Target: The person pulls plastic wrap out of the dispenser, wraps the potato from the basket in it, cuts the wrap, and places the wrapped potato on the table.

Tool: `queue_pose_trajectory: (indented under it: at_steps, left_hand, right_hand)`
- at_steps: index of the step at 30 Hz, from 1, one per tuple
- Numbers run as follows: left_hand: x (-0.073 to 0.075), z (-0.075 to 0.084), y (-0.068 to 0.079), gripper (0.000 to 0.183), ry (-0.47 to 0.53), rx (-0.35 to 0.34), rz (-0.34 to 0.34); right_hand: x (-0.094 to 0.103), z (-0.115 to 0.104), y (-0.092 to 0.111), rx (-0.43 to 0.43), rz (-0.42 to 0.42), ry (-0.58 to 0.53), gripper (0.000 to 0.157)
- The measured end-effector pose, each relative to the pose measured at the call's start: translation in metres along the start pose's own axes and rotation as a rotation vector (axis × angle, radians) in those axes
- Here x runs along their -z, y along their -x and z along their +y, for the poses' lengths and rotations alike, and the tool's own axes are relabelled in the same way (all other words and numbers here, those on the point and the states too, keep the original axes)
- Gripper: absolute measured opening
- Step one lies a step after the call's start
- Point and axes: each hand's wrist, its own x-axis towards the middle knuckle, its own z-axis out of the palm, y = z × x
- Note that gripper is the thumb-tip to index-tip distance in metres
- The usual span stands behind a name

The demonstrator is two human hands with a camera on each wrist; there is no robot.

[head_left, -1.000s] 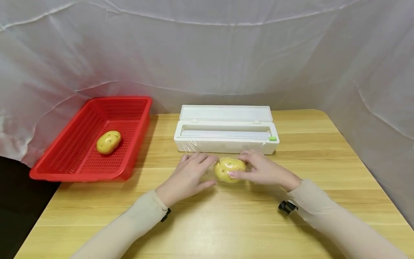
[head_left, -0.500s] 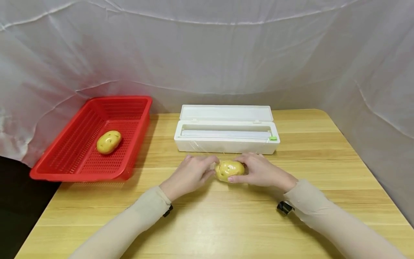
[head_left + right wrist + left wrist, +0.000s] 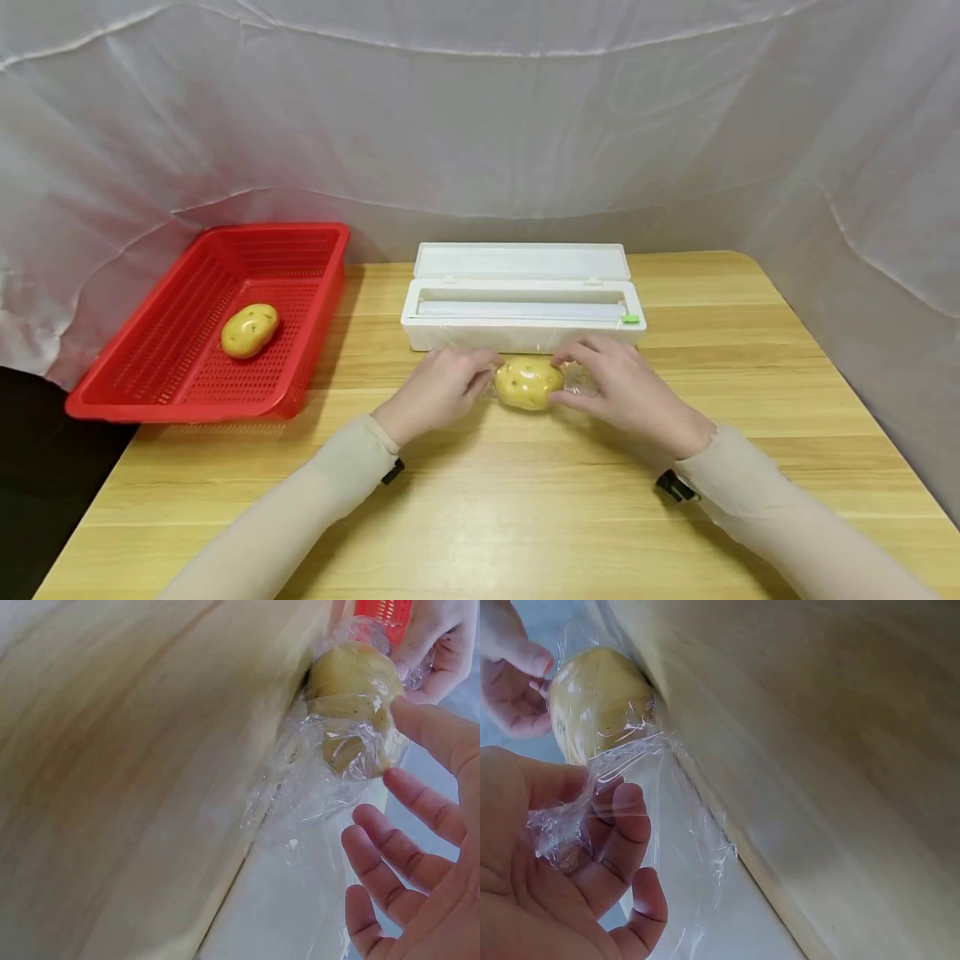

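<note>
A yellow potato (image 3: 528, 383) wrapped in clear cling film (image 3: 630, 754) lies between both hands, just in front of a white cling film dispenser (image 3: 525, 336). At its left end, my left hand (image 3: 441, 392) pinches a gathered bunch of the film between thumb and fingers. My right hand (image 3: 630, 392) is at the other end, thumb and index fingertips right at the potato's sides, the remaining fingers spread and loosely bent. Loose, crumpled film sticks out below that hand's fingertips in the right wrist view. The potato's underside is hidden.
A red plastic basket (image 3: 180, 412) stands at the left with a second potato (image 3: 250, 331) inside. The dispenser's lid (image 3: 521, 260) is raised, showing the film roll (image 3: 521, 310), and a green slider (image 3: 630, 318) sits at its right end. Grey cloth (image 3: 480, 125) hangs behind the wooden table (image 3: 495, 517).
My left fingers have closed on the film at the potato's left end. My right hand has slid from over the potato back to its right end. The potato has shifted slightly toward the dispenser.
</note>
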Motion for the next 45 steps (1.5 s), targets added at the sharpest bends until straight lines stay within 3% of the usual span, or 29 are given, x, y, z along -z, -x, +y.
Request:
queue_pose_trajectory:
  at_steps: [10, 17, 24, 29, 35, 40, 45]
  left_hand:
    - [0.001, 0.001, -0.005, 0.021, 0.038, 0.082, -0.018]
    - [0.002, 0.000, -0.005, 0.022, 0.094, 0.148, -0.066]
    - [0.009, -0.001, -0.002, 0.030, 0.092, 0.191, -0.069]
    - [0.020, 0.000, 0.000, 0.034, 0.024, 0.145, -0.011]
    - [0.033, 0.005, -0.007, 0.032, -0.037, 0.084, 0.038]
    - [0.037, 0.014, -0.023, 0.028, -0.059, 0.051, 0.021]
    - [0.034, 0.027, -0.049, 0.022, -0.060, 0.011, -0.016]
  right_hand:
    - [0.002, 0.006, 0.003, -0.004, -0.015, 0.089, 0.059]
    - [0.004, 0.012, 0.005, 0.006, -0.025, 0.087, 0.057]
    - [0.009, 0.018, 0.009, -0.014, -0.033, 0.051, 0.055]
    - [0.019, 0.023, 0.014, -0.055, -0.007, -0.012, 0.050]
    - [0.035, 0.035, 0.023, -0.181, 0.045, -0.096, 0.038]
    - [0.043, 0.055, 0.028, -0.264, 0.128, -0.147, 0.027]
    - [0.045, 0.074, 0.030, -0.336, 0.181, -0.172, 0.031]
